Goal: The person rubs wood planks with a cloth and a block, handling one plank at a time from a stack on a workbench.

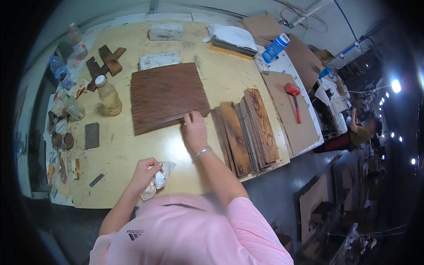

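My left hand is closed round a crumpled white cloth just above the table's near edge. Dark brown wooden boards lie together in the middle of the table, forming one broad block with a ragged left side. At the near edge of this block, toward its right corner, my right hand pinches a board with bent fingers; the thumb is partly hidden. Just right of that hand stands a row of wooden planks, some with a bold light-and-dark grain.
On the left stand a jar of yellowish liquid, plastic bottles and short wood offcuts. A red mallet rests on cardboard at the right, below a blue bottle. Another person stands far right.
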Tool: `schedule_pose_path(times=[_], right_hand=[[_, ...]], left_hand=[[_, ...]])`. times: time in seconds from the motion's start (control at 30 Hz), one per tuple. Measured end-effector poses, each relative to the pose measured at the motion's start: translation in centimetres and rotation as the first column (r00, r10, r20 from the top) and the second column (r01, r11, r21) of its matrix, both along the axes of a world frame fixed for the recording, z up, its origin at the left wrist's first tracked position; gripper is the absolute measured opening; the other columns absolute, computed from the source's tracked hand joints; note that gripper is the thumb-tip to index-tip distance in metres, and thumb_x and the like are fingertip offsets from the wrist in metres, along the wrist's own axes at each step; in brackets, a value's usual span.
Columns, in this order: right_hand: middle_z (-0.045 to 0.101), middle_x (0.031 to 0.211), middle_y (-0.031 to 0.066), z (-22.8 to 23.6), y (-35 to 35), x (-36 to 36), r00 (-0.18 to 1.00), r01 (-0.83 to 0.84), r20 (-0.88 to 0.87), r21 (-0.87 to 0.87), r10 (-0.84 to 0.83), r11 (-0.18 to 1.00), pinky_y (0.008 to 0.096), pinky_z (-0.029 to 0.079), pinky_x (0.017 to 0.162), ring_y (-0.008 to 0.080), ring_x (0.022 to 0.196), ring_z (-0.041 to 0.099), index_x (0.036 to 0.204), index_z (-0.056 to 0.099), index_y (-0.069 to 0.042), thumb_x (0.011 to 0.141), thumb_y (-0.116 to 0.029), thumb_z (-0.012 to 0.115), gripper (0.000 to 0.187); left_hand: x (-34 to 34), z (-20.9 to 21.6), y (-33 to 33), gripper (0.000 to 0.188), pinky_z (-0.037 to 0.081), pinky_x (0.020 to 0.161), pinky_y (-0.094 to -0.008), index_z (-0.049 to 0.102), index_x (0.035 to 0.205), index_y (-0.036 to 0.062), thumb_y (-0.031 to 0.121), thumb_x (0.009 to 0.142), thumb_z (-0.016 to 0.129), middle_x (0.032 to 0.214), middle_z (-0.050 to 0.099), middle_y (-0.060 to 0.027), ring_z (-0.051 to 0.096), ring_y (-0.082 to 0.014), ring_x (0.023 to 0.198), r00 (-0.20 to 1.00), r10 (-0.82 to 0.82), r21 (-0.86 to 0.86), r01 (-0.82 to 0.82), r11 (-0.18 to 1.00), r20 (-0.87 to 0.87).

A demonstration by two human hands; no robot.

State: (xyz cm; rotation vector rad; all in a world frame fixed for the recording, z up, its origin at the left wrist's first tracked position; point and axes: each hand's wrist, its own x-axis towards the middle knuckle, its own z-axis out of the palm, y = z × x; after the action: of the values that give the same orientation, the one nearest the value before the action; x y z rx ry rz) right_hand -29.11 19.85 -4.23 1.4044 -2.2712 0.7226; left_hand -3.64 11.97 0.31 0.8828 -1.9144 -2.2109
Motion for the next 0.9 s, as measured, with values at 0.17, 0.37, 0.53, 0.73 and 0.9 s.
schedule_pose_path(times=[0.17, 0.37, 0.53, 0.73, 0.9], right_hand=[[0.049, 0.095, 0.0105, -0.1, 0.2, -1.0, 0.997, 0.061, -0.063, 0.192, -0.049, 0.980, 0.0417, 0.041, 0.078, 0.0292, 0.094, 0.049, 0.091, 0.058, -0.010, 0.065, -0.014, 0.076, 0.032], [0.066, 0.081, 0.0169, 2.8, 2.5, 4.0, 0.930, -0.114, 0.367, 0.329, -0.015, 0.938, 0.0483, 0.049, 0.069, 0.0366, 0.076, 0.065, 0.090, 0.060, -0.007, 0.090, -0.031, 0.062, 0.025], [0.068, 0.079, 0.0203, 8.7, 5.1, 10.9, 0.752, -0.059, 0.637, 0.321, -0.169, 0.945, 0.0465, 0.051, 0.068, 0.0384, 0.075, 0.066, 0.096, 0.067, -0.004, 0.089, -0.034, 0.066, 0.031], [0.067, 0.072, 0.0194, 8.8, 8.8, 10.5, 0.640, 0.044, 0.732, 0.265, -0.231, 0.963, 0.0424, 0.050, 0.063, 0.0366, 0.069, 0.066, 0.093, 0.071, -0.004, 0.084, -0.035, 0.072, 0.032], [0.067, 0.074, 0.0197, 8.9, 8.4, 11.5, 0.702, 0.086, 0.683, 0.202, -0.203, 0.976, 0.0419, 0.050, 0.062, 0.0368, 0.068, 0.065, 0.093, 0.070, -0.003, 0.083, -0.033, 0.074, 0.032]], left_hand=[[2.5, -0.2, -1.4, 0.019, 0.046, 0.065, -0.0245, 0.064, 0.077, -0.0005, 0.010, 0.093, 0.061, 0.073, 0.066, -0.0039, 0.058, -0.0085, 0.068, 0.985, 0.174, 0.013, -0.174, 0.985, -0.012], [0.2, 4.6, -1.5, 0.018, 0.047, 0.089, -0.0316, 0.065, 0.105, 0.0056, 0.012, 0.089, 0.063, 0.108, 0.065, -0.0101, 0.061, -0.0173, 0.100, 0.930, 0.296, -0.378, -0.360, 0.853, -0.219], [-2.7, 3.6, -3.4, 0.050, 0.028, 0.111, -0.0575, 0.062, 0.125, 0.0176, 0.030, 0.077, 0.072, 0.138, 0.054, -0.0017, 0.045, -0.0236, 0.132, 0.960, -0.280, -1.000, 0.007, -0.013, 0.010], [-1.3, 3.7, -13.4, 0.036, 0.053, 0.083, -0.0390, 0.057, 0.132, 0.0093, 0.015, 0.097, 0.056, 0.116, 0.065, -0.0145, 0.066, -0.0226, 0.095, 0.868, 0.457, -0.589, -0.475, 0.654, -0.193], [-3.2, 6.4, -3.2, 0.048, 0.029, 0.114, -0.0477, 0.060, 0.127, 0.0120, 0.023, 0.081, 0.071, 0.125, 0.062, -0.0069, 0.054, -0.0300, 0.124, 0.899, -0.407, -0.987, -0.151, 0.060, -0.162]])
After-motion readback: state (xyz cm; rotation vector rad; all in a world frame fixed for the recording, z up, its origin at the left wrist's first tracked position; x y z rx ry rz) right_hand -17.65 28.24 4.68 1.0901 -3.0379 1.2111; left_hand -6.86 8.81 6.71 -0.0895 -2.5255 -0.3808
